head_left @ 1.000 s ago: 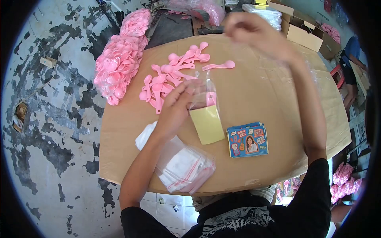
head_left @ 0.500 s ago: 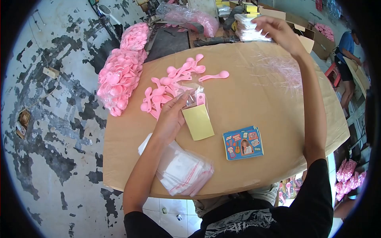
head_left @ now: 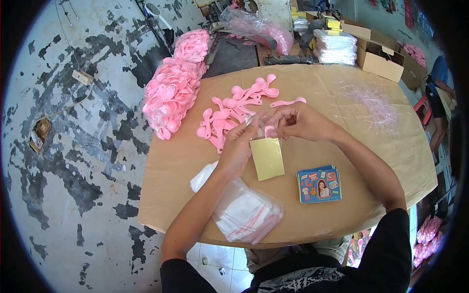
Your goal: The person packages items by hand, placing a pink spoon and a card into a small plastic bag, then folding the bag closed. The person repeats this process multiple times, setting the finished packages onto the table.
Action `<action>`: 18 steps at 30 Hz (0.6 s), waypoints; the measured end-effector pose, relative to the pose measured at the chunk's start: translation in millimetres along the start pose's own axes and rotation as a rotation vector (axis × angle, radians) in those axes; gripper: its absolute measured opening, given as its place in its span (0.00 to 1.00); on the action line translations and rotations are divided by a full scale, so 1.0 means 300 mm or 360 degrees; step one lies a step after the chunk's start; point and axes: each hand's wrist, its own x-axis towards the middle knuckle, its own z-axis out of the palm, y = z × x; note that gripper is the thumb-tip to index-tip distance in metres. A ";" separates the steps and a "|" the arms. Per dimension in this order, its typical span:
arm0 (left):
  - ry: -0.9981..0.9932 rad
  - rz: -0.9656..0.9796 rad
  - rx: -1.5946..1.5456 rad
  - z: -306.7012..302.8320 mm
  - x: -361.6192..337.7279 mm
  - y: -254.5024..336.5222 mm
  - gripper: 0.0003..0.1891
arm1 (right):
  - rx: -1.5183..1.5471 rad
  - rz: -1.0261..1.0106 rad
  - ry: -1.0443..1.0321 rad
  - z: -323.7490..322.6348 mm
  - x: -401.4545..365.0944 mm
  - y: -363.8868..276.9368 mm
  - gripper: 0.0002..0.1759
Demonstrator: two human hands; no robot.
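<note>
My left hand (head_left: 237, 149) grips the upper left of a clear plastic bag (head_left: 259, 128) by its mouth. Inside the bag are a plain yellow card (head_left: 268, 160) and a pink measuring spoon (head_left: 269, 131), whose end shows above the card. Thumb and fingers of my right hand (head_left: 307, 123) are pinched at the bag's upper right; the exact contact is partly hidden. Behind the hands lies a loose heap of pink measuring spoons (head_left: 222, 119). Clear bags with a red-striped edge (head_left: 249, 210) are piled under my left forearm. To the right sits a stack of blue printed cards (head_left: 319, 184).
Bulging bags of pink spoons (head_left: 171, 95) stand at the table's left edge. A tangle of thin plastic strips (head_left: 373, 105) lies at the right. Packs of clear bags (head_left: 335, 47) and an open cardboard box (head_left: 381, 58) are at the back. Another person (head_left: 438, 93) is at far right.
My right hand has come down from the packs of clear bags at the back to the mouth of the held bag. The view has shifted slightly; my left hand keeps its grip.
</note>
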 end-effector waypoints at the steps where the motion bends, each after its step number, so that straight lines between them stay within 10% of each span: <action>1: -0.0002 -0.0026 0.0046 0.000 0.000 -0.002 0.22 | -0.0045 0.0031 -0.0120 -0.009 -0.002 0.000 0.16; 18: -0.0333 0.0088 0.0766 -0.080 0.034 0.003 0.10 | 0.0364 -0.0243 0.0149 0.017 -0.062 0.166 0.16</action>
